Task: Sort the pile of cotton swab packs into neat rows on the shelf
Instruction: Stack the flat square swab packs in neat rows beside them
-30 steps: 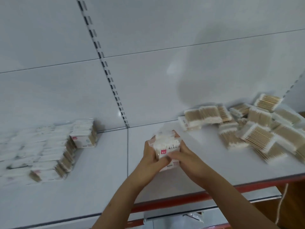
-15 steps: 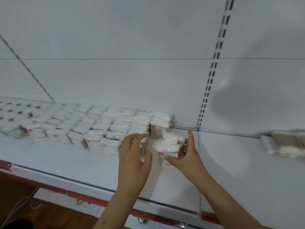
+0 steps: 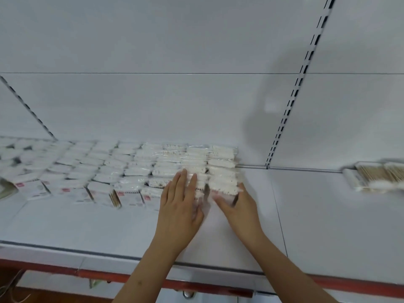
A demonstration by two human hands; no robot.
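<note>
white swab packs (image 3: 223, 182) blurred under fingers (image 3: 189, 182)

White packs (image 3: 222, 167), white red-edged shelf (image 3: 87, 226)

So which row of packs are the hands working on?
The rightmost row, at the block's right end; left hand and right hand meet at its front.

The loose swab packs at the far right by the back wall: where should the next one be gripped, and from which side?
Judging by their pose, grip a loose swab pack across its two long edges, coming from above and the front. They lie flat on the shelf against the back wall, so the rear is blocked. Both the left hand and right hand are at the sorted rows.
</note>
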